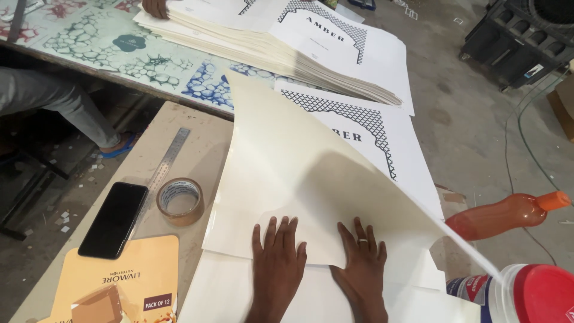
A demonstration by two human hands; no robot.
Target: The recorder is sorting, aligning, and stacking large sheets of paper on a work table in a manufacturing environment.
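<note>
Head view, looking down on a pale worktop (197,143).

Left hand (276,258): palm down, fingers (281,230) spread and flat, pressed on the near edge of a large cream sheet (299,179); nothing gripped.

Right hand (360,263): just beside the left, also flat and splayed on the same sheet, fingers (359,236) extended; a ring on 1 finger; nothing gripped.

Cream sheet: folded or curled over on itself, its blank underside up, one edge sweeping from beyond the fingers down to the right of them. Beneath and beyond it, a white printed sheet (382,134) with a black lattice border, partly covered. Under both hands, more plain white sheets (239,287).

Farther beyond the fingers: a thick stack of printed white sheets (311,54), lying on a patterned surface (119,54) with blue and green cell-like motifs; another person's hand (155,7) at the stack's far corner, and that person's grey-clad leg (48,96) far left of the fingers.

Left of the fingers: a roll of brown tape (179,201), a steel ruler (162,170) touching or just behind it, a black phone (113,219) face up, and an orange printed card (119,281) nearest the viewer, the phone's lower end overlapping it.

Right of the fingers: an orange bottle (508,214) with an orange cap, lying tilted, and a red-lidded container (538,296) at the frame corner.
</note>
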